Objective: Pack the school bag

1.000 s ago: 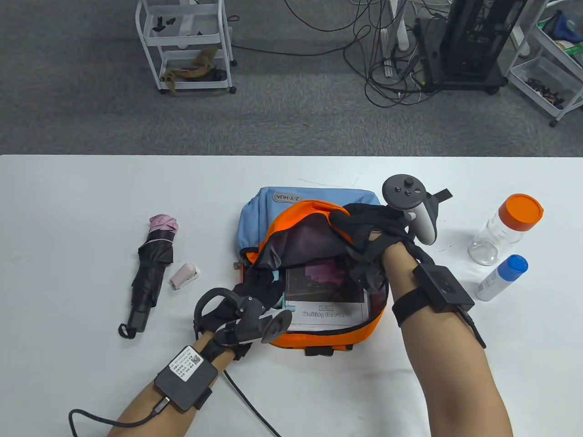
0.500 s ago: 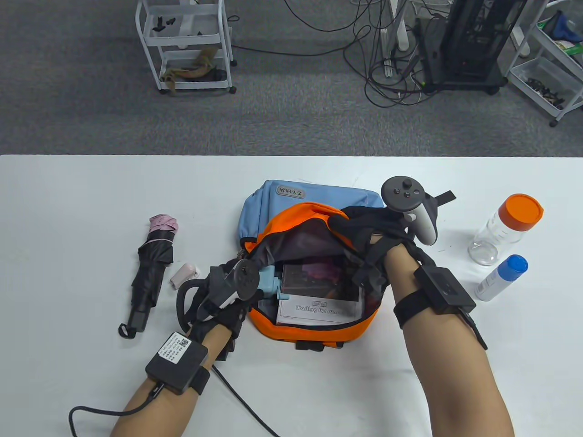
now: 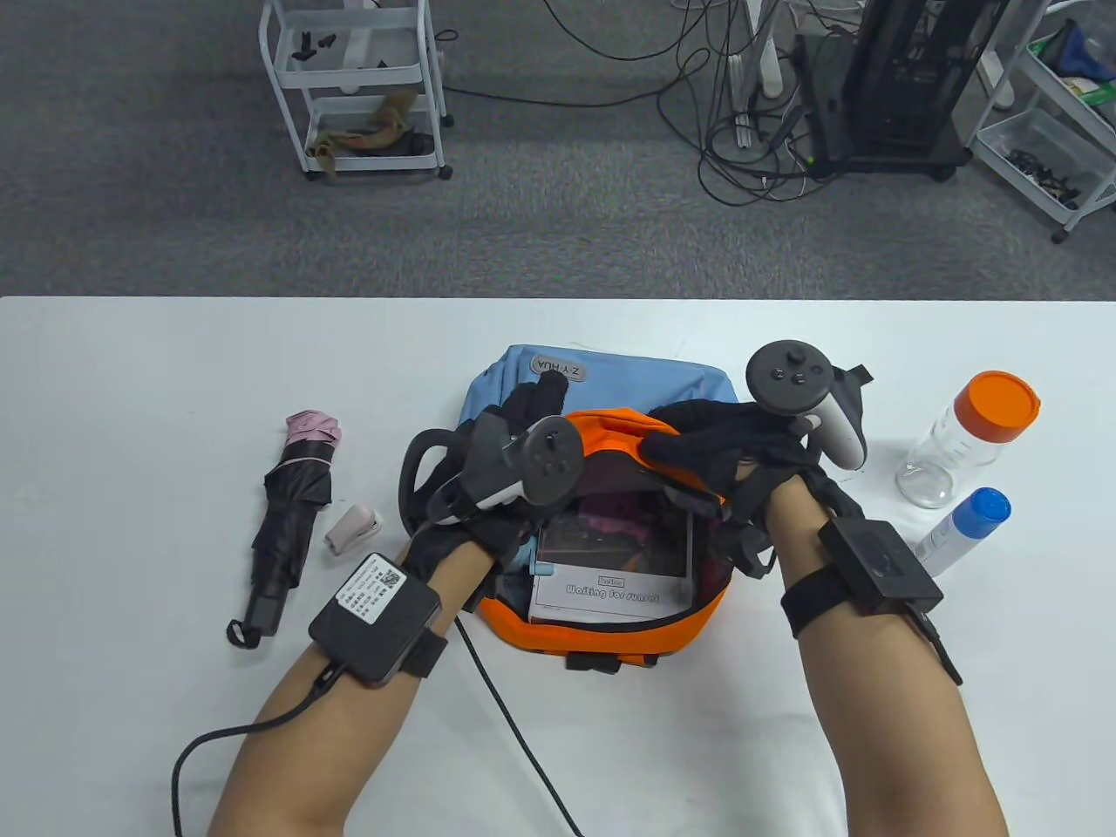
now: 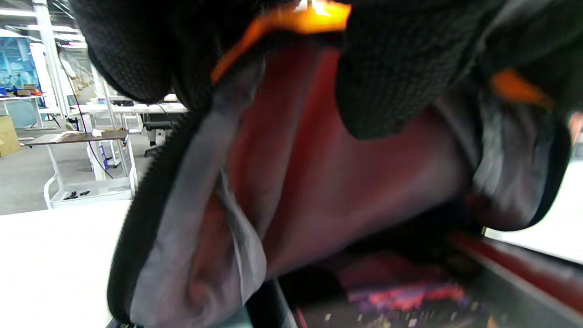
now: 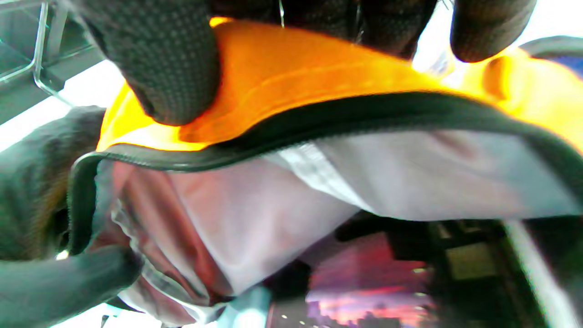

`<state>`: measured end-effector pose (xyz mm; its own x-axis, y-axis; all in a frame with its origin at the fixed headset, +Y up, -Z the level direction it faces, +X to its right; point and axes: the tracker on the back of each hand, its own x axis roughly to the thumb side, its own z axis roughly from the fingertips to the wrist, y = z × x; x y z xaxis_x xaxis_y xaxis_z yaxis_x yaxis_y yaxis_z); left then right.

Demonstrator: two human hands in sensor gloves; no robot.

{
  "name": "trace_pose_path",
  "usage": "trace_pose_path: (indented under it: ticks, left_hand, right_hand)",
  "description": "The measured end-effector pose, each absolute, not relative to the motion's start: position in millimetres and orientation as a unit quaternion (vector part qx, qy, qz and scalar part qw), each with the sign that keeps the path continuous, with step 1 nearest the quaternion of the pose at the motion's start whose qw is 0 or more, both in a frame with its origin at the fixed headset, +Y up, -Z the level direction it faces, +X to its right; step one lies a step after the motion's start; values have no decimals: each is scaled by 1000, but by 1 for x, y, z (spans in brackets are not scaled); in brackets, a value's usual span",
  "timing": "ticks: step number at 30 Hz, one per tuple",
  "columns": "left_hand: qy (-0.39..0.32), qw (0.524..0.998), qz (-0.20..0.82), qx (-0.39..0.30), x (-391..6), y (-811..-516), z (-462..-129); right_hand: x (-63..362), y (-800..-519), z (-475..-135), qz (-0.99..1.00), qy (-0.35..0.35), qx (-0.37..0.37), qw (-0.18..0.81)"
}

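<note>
An orange and blue school bag (image 3: 610, 619) lies open at the table's middle. A book (image 3: 610, 567) with a white lower cover lies inside, and a light-blue item (image 3: 523, 558) sits at its left. My left hand (image 3: 527, 410) grips the left end of the orange flap (image 3: 610, 432). My right hand (image 3: 697, 440) grips the flap's right end, its fingers (image 5: 168, 64) over the orange cloth (image 5: 296, 68) above the black zip rim. In the left wrist view my fingers (image 4: 136, 54) pinch the rim over the grey lining (image 4: 319, 182).
A folded black and pink umbrella (image 3: 288, 514) and a small pink item (image 3: 353, 527) lie left of the bag. At the right stand a clear bottle with an orange cap (image 3: 968, 436) and a white bottle with a blue cap (image 3: 959, 532). A cable (image 3: 514, 732) trails from my left wrist.
My left hand has left the bag's near-left side, moved up and away, and taken hold of the flap's left end. The flap has come lower. My right hand shifted slightly right.
</note>
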<state>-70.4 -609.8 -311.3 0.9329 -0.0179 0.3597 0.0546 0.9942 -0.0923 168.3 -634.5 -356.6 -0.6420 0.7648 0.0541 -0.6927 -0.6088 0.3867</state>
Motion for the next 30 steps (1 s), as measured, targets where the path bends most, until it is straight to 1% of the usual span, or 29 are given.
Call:
trace_pose_path:
  ticks: [1,3,5,8,9,10,12,13,16,18,20,23,24,25,26,27,28,30]
  left_hand:
    - [-180,982,-32,-42,-67,-614,-313]
    - [-174,984,-50,-1,-64,-621,-315]
    - [-183,982,-36,20,-63,-618,-311]
    - [-194,980,-47,12,-62,-609,-304]
    - [-202,978,-59,-4,-61,-606,-300]
    - [-210,975,-66,-11,-61,-604,-295]
    - [-224,971,-83,-13,-60,-602,-283]
    - [-232,968,-96,-8,-60,-602,-275]
    - [-250,959,-133,1,-62,-609,-256]
    - [-249,959,-132,18,-66,-617,-243]
    - [-251,961,-109,35,-70,-625,-233]
    - [-269,957,-104,28,-71,-642,-221]
    - [-270,956,-114,26,-71,-651,-216]
    - [-272,954,-121,28,-70,-658,-214]
    - [-280,950,-133,22,-69,-666,-213]
    - [-287,948,-135,13,-69,-671,-212]
    - [-293,947,-132,-3,-69,-679,-213]
    - [-300,945,-128,-17,-68,-690,-213]
  right_hand:
    - [171,-634,-354,891,166,106,408]
    - [183,-636,-349,894,155,104,408]
    - [199,-640,-346,896,146,91,408]
    - [222,-654,-343,894,151,52,419]
    - [232,-663,-341,900,150,15,409]
    - [239,-672,-340,912,150,-21,381]
    - [247,-689,-338,932,169,-48,316]
    - [249,-701,-336,940,190,-53,279]
    - [249,-725,-334,947,211,-62,236]
    - [245,-743,-334,940,229,-63,244]
    - [240,-754,-334,934,236,-67,261]
    - [234,-764,-335,939,215,-69,260]
    - [234,-765,-335,943,195,-77,258]
    - [235,-766,-334,947,159,-91,262]
    - [238,-767,-334,946,100,-107,288]
    - [239,-768,-335,939,90,-113,311]
    - [239,-769,-335,933,108,-114,325]
    - [241,-766,-334,939,126,-100,304]
